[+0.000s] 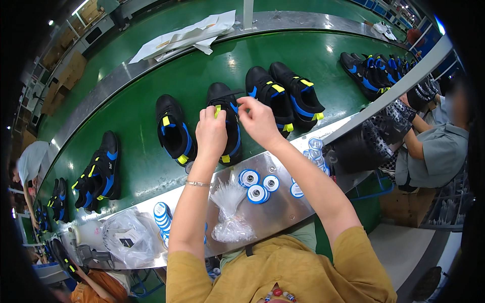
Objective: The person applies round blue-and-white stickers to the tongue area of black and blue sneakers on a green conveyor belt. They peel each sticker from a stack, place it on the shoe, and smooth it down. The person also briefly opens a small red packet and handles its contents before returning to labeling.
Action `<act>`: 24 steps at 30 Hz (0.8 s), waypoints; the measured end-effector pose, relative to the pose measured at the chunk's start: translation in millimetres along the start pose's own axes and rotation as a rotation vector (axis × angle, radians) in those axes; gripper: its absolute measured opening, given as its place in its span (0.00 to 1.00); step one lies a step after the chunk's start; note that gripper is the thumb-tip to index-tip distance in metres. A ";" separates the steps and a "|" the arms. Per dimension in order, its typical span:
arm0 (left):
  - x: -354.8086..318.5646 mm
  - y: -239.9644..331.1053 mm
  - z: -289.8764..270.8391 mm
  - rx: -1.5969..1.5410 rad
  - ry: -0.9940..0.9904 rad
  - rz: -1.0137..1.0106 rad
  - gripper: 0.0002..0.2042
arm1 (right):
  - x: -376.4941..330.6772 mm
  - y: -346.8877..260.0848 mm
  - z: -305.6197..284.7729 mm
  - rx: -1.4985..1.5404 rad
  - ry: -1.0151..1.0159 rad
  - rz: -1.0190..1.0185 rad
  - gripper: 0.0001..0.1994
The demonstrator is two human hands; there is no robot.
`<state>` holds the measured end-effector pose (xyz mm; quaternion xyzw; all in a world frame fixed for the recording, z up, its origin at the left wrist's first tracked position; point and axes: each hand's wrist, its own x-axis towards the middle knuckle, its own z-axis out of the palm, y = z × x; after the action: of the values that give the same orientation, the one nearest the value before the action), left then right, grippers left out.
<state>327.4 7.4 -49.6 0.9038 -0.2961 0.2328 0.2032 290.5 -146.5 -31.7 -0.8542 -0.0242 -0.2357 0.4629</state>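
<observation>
A black sports shoe [219, 91] with blue side panels and yellow tabs stands on the green conveyor belt in front of me. My left hand [211, 130] is closed over its opening at the yellow tongue tab, fingertips hidden in part. The fingers of my right hand [258, 120] pinch the end of a dark strap [231, 95] lifted off that shoe's top. To the left stands a matching shoe [174, 126]. Beyond my right hand is another pair, with one shoe [268, 93] partly behind the hand and the other shoe [298, 96] beside it.
On the metal ledge [280, 212] lie round blue-and-white tags [257, 193], a bundle of clear plastic fasteners [230, 217] and a clear plastic bag [130, 237]. More shoes [105, 166] stand left on the belt. A white post [394, 91] slants at right, near a seated co-worker [434, 146].
</observation>
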 end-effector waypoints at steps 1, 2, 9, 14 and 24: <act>0.5 0.2 0.6 -0.004 0.007 -0.012 0.13 | 2.8 2.6 -1.2 0.101 0.068 0.085 0.11; -0.1 0.4 -0.2 -0.008 0.015 -0.025 0.12 | 5.7 4.5 -4.7 0.156 0.040 0.198 0.13; -29.3 -4.2 -12.4 -0.115 0.339 0.034 0.12 | 19.3 -13.7 -16.3 0.656 -0.094 0.454 0.22; -44.2 -6.2 -21.8 -0.116 0.426 0.066 0.15 | 23.8 -30.3 -5.0 0.779 -0.220 0.320 0.06; -65.4 -12.1 -29.4 -0.184 0.484 -0.019 0.16 | -12.9 -14.6 -5.3 0.656 -0.289 0.420 0.04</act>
<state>279.4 60.0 -64.0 0.8022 -0.2501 0.4124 0.3519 273.3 -140.1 -23.4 -0.6721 0.0120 0.0064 0.7404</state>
